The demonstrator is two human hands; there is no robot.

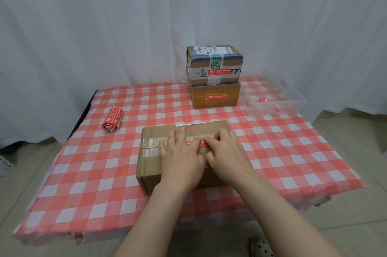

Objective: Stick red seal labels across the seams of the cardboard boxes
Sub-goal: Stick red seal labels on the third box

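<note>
A cardboard box (pixel 150 164) is set near the front edge of the checked table (pixel 94 183), with cloth left open on both sides. A red seal label (pixel 191 143) is laid on its taped top seam, long axis left to right, and is pressed by the left hand (pixel 180 156) with flat, spread fingers. The bent fingertips of the right hand (pixel 226 152) are placed on it; pinching or pressing cannot be told.

Green "G" on upper box (pixel 215 55) tape (pixel 216 63)
</note>
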